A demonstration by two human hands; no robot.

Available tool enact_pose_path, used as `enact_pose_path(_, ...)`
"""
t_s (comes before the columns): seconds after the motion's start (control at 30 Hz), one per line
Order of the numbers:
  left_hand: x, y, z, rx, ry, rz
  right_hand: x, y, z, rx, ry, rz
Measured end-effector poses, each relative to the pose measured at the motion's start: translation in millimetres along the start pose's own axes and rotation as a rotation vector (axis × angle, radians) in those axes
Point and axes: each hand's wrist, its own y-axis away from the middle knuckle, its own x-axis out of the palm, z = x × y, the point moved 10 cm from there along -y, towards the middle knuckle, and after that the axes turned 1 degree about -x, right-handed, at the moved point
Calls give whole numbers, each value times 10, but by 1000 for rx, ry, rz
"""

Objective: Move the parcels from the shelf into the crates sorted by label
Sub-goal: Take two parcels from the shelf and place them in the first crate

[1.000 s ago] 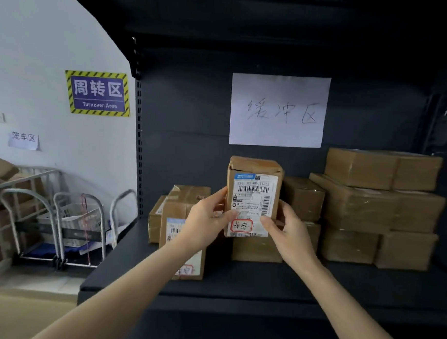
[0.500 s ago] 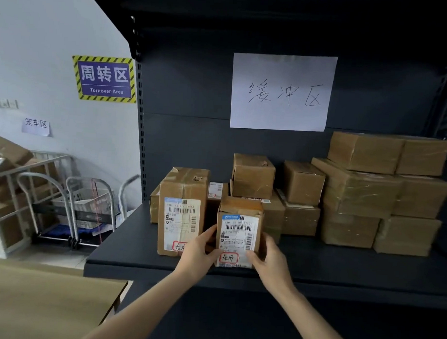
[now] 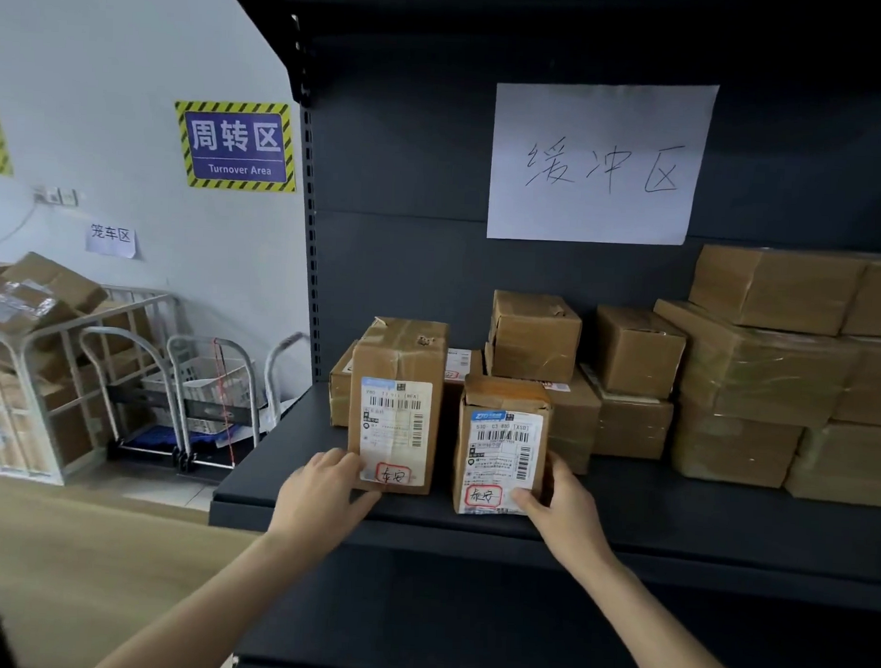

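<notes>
Two parcels are stood upright at the front edge of the dark shelf (image 3: 721,518), in the lower middle of the frame, with their printed labels turned toward the camera, presumably so that the red-circled handwritten marks can be read and compared; the two marks look alike, so both are judged to be bound for one crate. The taller parcel (image 3: 399,382) is pinched at its lower left corner by the left hand (image 3: 320,489), fingers curled against its side and thumb tucked at the bottom edge. The shorter parcel (image 3: 500,436) is clamped at its lower right corner by the right hand (image 3: 565,508), thumb laid on the front face and fingers wrapped round the side. The low grips are thought to leave the labels uncovered. Just behind, smaller boxes (image 3: 533,337) are stacked, and larger taped cartons (image 3: 757,365) are piled at the right of the frame, near enough to be brushed if the shorter parcel is swung sideways, so a straight pull toward the camera is favoured. A handwritten paper sheet (image 3: 599,159) is fixed to the back panel at the upper right. At the left, a Turnover Area sign (image 3: 235,146), hand trolleys (image 3: 196,415) and a cage cart (image 3: 39,339) of boxes are seen; no sorting crate can be identified with certainty
</notes>
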Motion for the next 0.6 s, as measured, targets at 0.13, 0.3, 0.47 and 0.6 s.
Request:
enact_pose_path(0.13, -18, -148, 178, -3, -193, -12, 58, -32, 2, 3, 16, 1)
enact_pose_path(0.3, -57, -348, 281, 36, -185, -27, 123, -60, 26, 10, 32, -8)
enact_pose_path(0.47, 71, -497, 223, 160, -145, 100, 199, -71, 87, 3, 57, -8)
enact_pose_path(0.6, 189, -510, 221, 159, 23, 189, 283, -89, 123, 18, 54, 30)
